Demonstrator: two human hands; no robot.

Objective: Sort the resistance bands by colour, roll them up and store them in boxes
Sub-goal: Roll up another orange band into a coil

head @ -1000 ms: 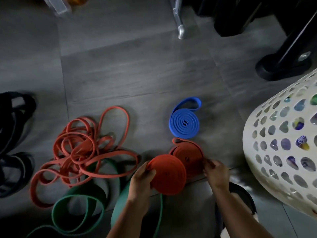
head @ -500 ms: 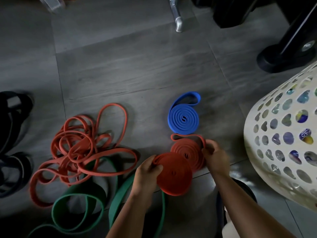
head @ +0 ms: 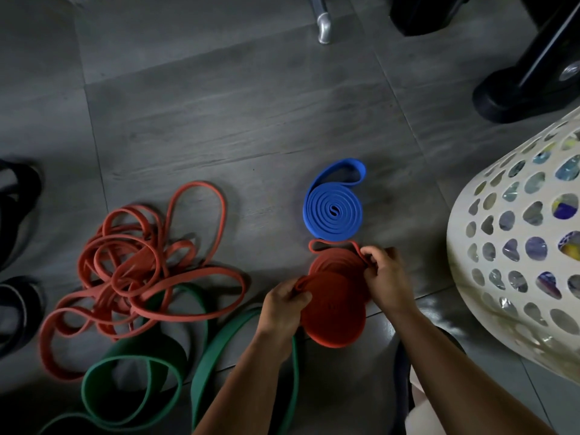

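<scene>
Two red rolled bands lie on the grey floor, overlapping. My left hand (head: 282, 304) grips the near red roll (head: 334, 318) at its left edge. My right hand (head: 387, 277) pinches the loose end of the far red roll (head: 337, 262), which is partly covered by the near one. Just beyond them a blue rolled band (head: 332, 213) lies flat with its tail looped out. To the left sits a tangle of loose red bands (head: 138, 265). Wide green bands (head: 150, 372) lie under and in front of that tangle.
A white perforated basket (head: 514, 262) with coloured items inside stands at the right. Black bands (head: 15, 246) lie at the left edge. Black equipment bases (head: 518, 89) and a metal leg (head: 323, 29) stand at the back.
The near red roll has moved up against and partly over the far red roll. My right hand has shifted up to the far roll's loose end.
</scene>
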